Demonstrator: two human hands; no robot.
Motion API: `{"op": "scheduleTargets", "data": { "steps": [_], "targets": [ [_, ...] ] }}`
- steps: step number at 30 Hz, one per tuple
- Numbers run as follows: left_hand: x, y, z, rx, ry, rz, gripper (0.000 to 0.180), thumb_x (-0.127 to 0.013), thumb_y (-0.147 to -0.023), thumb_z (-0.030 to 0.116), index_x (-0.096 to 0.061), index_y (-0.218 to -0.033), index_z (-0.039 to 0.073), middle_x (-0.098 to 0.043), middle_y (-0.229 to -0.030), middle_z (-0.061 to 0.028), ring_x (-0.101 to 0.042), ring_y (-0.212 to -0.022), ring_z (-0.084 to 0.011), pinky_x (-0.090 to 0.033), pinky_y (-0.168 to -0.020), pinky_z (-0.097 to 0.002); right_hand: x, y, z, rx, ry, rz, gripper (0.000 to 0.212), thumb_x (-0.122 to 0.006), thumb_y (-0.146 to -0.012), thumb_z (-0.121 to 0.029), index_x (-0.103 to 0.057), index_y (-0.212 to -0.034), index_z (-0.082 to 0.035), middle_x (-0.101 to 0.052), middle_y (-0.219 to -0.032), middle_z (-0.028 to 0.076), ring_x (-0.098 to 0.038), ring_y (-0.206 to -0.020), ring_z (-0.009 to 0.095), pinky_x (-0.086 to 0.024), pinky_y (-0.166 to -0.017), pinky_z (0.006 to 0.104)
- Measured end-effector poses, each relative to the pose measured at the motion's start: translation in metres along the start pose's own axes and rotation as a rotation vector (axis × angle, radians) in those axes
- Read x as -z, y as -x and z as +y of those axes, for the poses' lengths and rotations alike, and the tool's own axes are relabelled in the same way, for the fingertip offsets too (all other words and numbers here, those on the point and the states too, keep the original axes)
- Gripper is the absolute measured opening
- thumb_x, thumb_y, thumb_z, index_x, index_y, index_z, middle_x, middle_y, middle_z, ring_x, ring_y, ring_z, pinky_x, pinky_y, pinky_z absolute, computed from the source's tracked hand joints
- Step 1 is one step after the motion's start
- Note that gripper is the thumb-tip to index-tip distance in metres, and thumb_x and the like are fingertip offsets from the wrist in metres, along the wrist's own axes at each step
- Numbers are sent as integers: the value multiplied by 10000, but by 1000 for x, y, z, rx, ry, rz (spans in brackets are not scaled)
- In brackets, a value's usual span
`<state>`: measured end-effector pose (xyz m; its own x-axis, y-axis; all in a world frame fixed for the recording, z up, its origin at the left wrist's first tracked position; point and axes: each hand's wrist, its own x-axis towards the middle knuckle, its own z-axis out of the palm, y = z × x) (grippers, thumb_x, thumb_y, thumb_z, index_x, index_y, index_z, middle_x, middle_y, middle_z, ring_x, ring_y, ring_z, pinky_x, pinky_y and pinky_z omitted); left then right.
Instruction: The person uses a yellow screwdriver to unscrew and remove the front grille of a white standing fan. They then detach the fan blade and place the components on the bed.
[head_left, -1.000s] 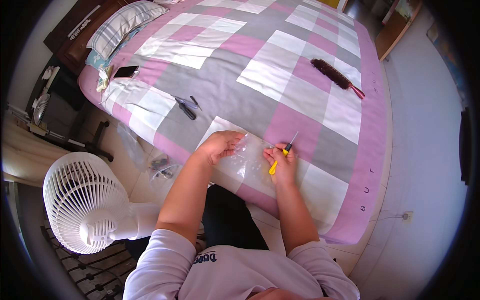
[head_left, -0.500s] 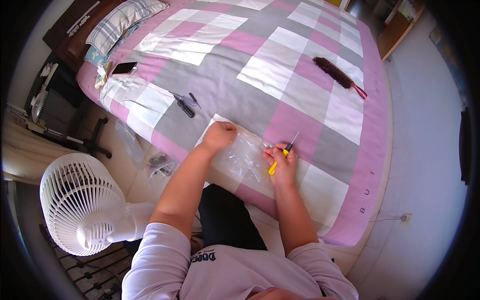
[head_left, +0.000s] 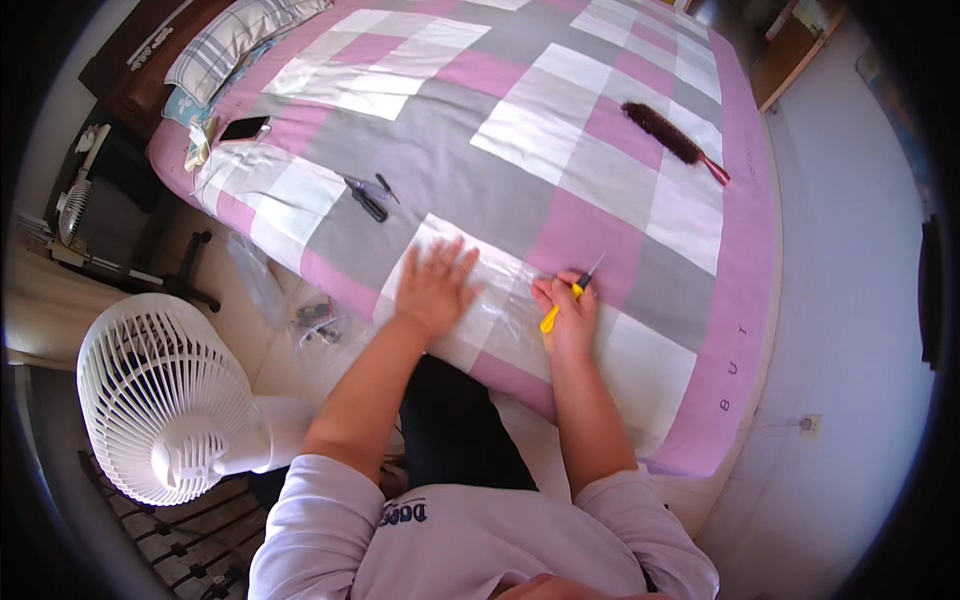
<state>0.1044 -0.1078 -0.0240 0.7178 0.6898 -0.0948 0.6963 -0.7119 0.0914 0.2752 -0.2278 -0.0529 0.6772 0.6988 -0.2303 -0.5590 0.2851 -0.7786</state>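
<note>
My left hand (head_left: 435, 288) lies flat with its fingers spread, palm down at the bed's near edge. Under and beside it is a creased, shiny piece of clear plastic (head_left: 508, 318), perhaps a bag. My right hand (head_left: 574, 318) grips a screwdriver (head_left: 549, 319) with a yellow and black handle, its thin shaft pointing up and to the right. The fingertips of that hand are at the right side of the plastic; whether they pinch it I cannot tell. Farther left on the bed rests a dark-handled screwdriver (head_left: 369, 205), with a small slim tool (head_left: 386, 186) close by.
A bristle brush (head_left: 662, 132) lies at the far right of the checked bedspread (head_left: 420, 160). A phone (head_left: 243, 128) is at the far left. Beside my left arm stands a white fan (head_left: 165, 400). On the floor is a clear bag of small parts (head_left: 318, 320).
My left hand has opened from a closed pose and now spreads flat, a little lower on the plastic. My right hand stays nearly in place, still holding the screwdriver.
</note>
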Motion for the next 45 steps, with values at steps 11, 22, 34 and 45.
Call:
{"op": "scheduleTargets", "data": {
  "steps": [11,22,34,45],
  "targets": [
    [12,28,26,-149,16,-51,879,-492,-821,697,-295,-1507,184,-250,-1571,-47,-191,-1459,-237,-31,-1161,-540,-6,-5,-14,20,324,-29,149,-565,-921,-36,-550,-1069,-22,-639,-889,115,-654,-835,208,-564,-766,324],
    [-9,57,27,-359,70,209,777,-548,-785,669,-417,-1442,274,-344,-1525,-13,-244,-1436,-216,-87,-1140,-584,-37,-35,-47,259,1810,-278,311,-633,-855,-242,-599,-1096,-47,-681,-949,174,-647,-915,364,-513,-781,467],
    [27,170,28,-356,517,158,439,-706,-815,248,-613,-1222,113,-542,-1336,-123,-491,-1253,-324,-342,-1051,-492,-73,-65,-45,219,1739,-436,347,-711,-815,-264,-611,-1076,-59,-681,-960,162,-654,-919,341,-507,-776,452],
    [54,279,15,-78,713,237,397,-734,-756,100,-650,-1142,68,-649,-1166,-133,-645,-978,-304,-514,-853,-393,-58,-55,-71,51,1085,-206,203,-667,-839,-137,-590,-992,-28,-592,-704,56,-585,-589,154,-478,-541,310]
  ]
}}
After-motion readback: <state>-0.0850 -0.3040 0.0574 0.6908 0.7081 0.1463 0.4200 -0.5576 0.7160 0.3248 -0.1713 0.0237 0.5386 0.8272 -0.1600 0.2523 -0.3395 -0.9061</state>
